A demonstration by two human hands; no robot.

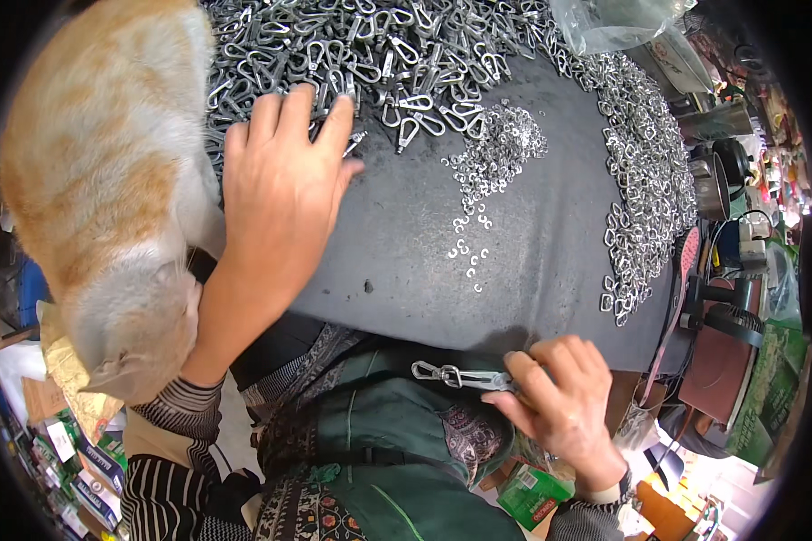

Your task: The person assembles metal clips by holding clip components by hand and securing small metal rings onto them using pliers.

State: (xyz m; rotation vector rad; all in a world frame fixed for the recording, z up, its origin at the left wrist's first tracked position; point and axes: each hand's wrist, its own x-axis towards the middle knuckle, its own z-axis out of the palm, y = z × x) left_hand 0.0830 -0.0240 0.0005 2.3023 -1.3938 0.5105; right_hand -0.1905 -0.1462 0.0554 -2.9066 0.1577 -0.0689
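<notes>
My left hand point(284, 180) lies on the near edge of a large heap of silver snap hooks point(406, 54), fingers spread; its fingertips touch the hooks. A loose hook shows beside the thumb, and I see nothing clearly gripped. Over my lap, by the table's near edge, my right hand point(564, 401) is closed round small metal pliers point(492, 380), whose handles are mostly hidden in the palm. At the tip of the pliers' jaws hangs a snap hook point(429, 371) joined to a small metal ring.
Small C-shaped rings point(505, 140) lie scattered mid-table, with a long heap of metal loops point(645, 171) at the right. A ginger-and-white cat point(108, 162) lies along the left, its head against my left forearm. A pink-headed brush point(688, 252) and a small fan point(733, 322) are beyond the right edge.
</notes>
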